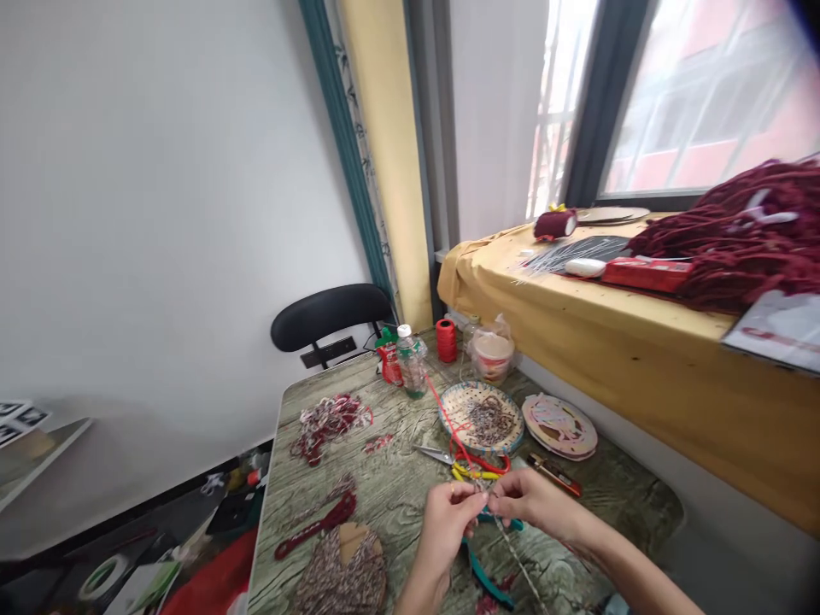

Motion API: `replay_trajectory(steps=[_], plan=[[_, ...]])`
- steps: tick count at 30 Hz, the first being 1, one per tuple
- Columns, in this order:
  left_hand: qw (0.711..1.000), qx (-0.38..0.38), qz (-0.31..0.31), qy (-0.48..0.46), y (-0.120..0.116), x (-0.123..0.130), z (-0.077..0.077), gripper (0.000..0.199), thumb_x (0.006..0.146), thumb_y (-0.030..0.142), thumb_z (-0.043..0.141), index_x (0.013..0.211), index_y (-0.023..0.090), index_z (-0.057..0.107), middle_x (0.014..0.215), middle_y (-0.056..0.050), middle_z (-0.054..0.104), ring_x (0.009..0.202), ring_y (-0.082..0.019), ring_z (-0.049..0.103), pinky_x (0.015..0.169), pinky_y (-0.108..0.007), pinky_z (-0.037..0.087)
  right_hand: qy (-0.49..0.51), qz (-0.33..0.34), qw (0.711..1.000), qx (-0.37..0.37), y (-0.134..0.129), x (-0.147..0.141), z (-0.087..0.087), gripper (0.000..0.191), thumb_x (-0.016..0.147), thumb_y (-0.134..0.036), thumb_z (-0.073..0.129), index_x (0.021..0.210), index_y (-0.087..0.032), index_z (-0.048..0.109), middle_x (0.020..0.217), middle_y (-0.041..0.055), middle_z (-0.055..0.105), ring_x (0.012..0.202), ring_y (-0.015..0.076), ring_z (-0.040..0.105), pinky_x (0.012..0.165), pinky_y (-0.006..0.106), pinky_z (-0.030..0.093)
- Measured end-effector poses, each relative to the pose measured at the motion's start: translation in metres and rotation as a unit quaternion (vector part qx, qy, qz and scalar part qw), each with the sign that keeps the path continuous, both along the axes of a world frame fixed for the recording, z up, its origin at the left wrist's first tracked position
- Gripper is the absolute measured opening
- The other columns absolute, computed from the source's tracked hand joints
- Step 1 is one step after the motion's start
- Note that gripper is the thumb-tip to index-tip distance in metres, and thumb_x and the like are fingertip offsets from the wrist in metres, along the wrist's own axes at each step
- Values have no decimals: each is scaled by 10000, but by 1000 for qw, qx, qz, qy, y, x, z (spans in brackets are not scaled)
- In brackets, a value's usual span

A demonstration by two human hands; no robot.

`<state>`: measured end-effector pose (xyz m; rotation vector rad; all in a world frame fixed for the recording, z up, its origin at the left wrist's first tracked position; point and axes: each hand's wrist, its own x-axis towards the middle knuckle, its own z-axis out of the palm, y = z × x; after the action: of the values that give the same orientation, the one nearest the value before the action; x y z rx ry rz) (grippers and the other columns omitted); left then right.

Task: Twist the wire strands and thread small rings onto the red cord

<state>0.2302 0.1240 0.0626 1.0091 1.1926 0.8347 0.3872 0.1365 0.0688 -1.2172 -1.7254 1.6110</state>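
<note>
My left hand [453,516] and my right hand [529,504] meet fingertip to fingertip above the table, both pinching a thin mottled cord [520,564] that trails down toward the front edge. Red thread [442,406] runs from near my fingers up toward a red spool [447,341]. Just beyond the hands lie scissors [482,470] with red and yellow handles. Under the hands is a teal-handled tool [488,581], partly hidden. A round woven tray [453,400] with brown yarn scraps sits behind the scissors.
On the table [403,478] are a yarn heap [330,423], a dark red bundle [317,525], a yarn-wrapped disc [342,572], a bottle [412,363], a bagged tub [492,353] and another disc [559,425]. A black chair [333,314] stands behind; maroon yarn [749,231] covers the sill.
</note>
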Motion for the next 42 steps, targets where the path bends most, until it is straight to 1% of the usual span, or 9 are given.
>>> replay_trajectory(steps=[4,10,14,19,22,26,30,35,42], plan=[[1000,-10,-4,13,3,0,-4,369,523,469,651,551,121,533,420,54,433,388,-43,338,368,-161,267,-16,-33,999,16,-5,3,0,290,686,-396,548,615,-116,578,510,-37,483,480,68,363,453,180,252],[996,-78,-6,-30,-1,8,-7,449,424,509,699,622,142,534,489,50,474,406,-47,376,331,-142,312,-46,-77,995,46,-14,3,7,166,703,-256,502,663,-123,591,532,-37,498,505,77,397,462,172,284],[996,-81,6,-28,-3,16,-11,536,338,535,719,668,144,559,456,59,472,350,-29,330,306,-143,303,-67,-100,991,61,-18,4,8,160,712,-222,475,670,-125,595,536,-31,499,523,82,404,456,168,287],[997,-71,26,-6,-2,18,-15,492,353,514,726,639,134,596,393,73,414,343,-20,304,310,-127,272,-71,-101,991,53,-18,9,5,182,725,-215,451,671,-122,598,526,-31,503,496,74,419,448,165,288],[996,-74,41,-2,-2,19,-13,466,364,502,726,616,132,598,365,79,384,330,-22,291,310,-133,265,-64,-103,991,49,-18,10,5,168,718,-198,457,640,-118,583,513,-37,488,477,65,395,439,167,269],[995,-88,36,-21,-4,23,-3,441,417,475,721,669,130,612,395,76,397,345,-26,297,321,-134,277,-44,-103,993,31,-18,11,6,179,734,-253,467,652,-123,558,517,-42,472,463,63,378,422,169,262],[995,-80,40,-50,-7,26,6,333,495,386,719,643,115,593,460,63,406,410,-24,311,339,-107,267,-10,-78,997,-3,-16,13,11,221,722,-325,495,612,-134,520,518,-52,445,453,57,380,430,172,281],[992,-67,39,-101,-12,24,8,256,614,337,649,743,127,581,609,22,485,523,-52,399,388,-116,327,22,-42,998,-52,-13,19,18,335,693,-464,500,598,-143,492,525,-48,428,439,50,345,396,173,226],[988,-80,22,-126,-15,20,10,252,652,320,608,823,140,558,763,-24,548,592,-85,484,451,-173,417,43,-15,996,-79,-9,22,14,385,673,-529,514,648,-145,493,522,-55,422,442,54,359,390,175,218]])
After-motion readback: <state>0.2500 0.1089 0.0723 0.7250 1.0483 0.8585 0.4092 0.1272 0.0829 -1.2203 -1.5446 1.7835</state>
